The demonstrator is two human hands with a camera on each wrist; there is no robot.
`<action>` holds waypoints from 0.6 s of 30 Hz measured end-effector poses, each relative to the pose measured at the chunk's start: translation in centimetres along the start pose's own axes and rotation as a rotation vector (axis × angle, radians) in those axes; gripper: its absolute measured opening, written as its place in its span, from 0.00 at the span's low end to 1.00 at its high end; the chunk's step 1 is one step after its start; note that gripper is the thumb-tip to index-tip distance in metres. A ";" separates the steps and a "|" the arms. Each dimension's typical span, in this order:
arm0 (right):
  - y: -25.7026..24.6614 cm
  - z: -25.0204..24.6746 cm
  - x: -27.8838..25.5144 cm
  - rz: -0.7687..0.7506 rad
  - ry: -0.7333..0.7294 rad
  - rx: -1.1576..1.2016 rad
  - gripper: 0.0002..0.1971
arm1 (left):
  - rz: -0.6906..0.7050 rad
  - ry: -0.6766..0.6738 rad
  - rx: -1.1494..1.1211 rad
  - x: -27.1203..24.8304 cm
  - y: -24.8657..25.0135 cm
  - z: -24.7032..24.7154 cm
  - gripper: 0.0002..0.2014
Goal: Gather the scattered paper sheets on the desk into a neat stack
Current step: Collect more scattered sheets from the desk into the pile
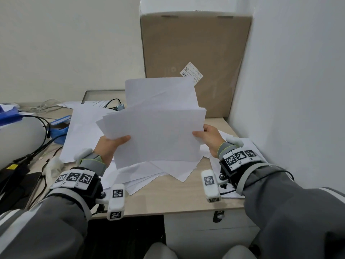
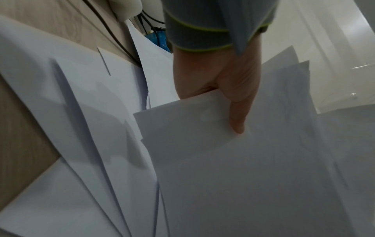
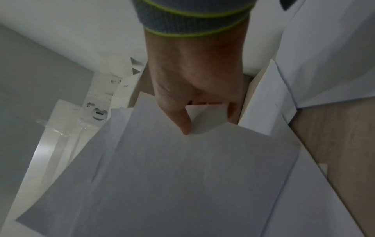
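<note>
— What's the biggest thing in your head view?

— A brown cardboard box (image 1: 196, 60) standing upright at the bench's (image 1: 168, 195) far right corner, against the wall. It is closed, so I can't tell what is in it. It carries a white shipping label (image 1: 191, 71) with a barcode; the print is too small for me to read.

— And the paper?

— I have a bundle of white sheets (image 1: 158, 128) lifted above the middle of the bench, tilted up toward me. They are plain, blank on the side I see, and fanned unevenly, with corners sticking out at different angles. More loose sheets (image 1: 141, 176) lie overlapping on the bench below the bundle toward the near edge, another large one (image 1: 82, 131) lies to the left, and some sit by the right edge under my right wrist.

— Your hands?

— My left hand (image 1: 110, 146) pinches the bundle's left edge, thumb on top and fingers behind. My right hand (image 1: 209, 139) grips the right edge the same way; the right wrist view shows its thumb (image 3: 182, 121) pressed onto the top sheet.

— Anything else?

— A blue tray (image 1: 59, 126) near the left edge; its contents are hidden from me. Black cables (image 1: 37, 146) run beside it.
</note>
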State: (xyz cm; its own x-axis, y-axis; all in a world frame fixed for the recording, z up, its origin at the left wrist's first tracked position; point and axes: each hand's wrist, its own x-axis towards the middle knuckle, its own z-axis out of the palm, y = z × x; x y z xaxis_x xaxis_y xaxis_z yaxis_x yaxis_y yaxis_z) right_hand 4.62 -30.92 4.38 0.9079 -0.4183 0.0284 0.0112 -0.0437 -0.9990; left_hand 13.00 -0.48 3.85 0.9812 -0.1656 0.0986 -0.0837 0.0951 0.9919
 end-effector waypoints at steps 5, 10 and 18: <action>-1.9 0.0 0.9 -0.143 0.123 -0.080 0.35 | -0.014 0.027 0.006 -0.3 -0.2 -1.1 0.17; -9.0 1.3 1.0 -0.409 0.067 -0.149 0.37 | -0.003 0.032 0.053 -0.1 0.6 -1.8 0.11; -16.3 3.3 0.7 -0.578 -0.026 -0.851 0.10 | 0.009 0.033 0.112 -0.4 1.8 -1.6 0.10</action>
State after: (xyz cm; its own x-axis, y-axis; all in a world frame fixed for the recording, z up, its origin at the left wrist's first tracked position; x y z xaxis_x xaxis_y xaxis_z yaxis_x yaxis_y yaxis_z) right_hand 6.46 -27.51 20.61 0.8668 -0.1103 0.4863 0.1576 -0.8647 -0.4770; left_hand 12.75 1.29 5.46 0.9854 -0.1325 0.1072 -0.1100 -0.0139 0.9938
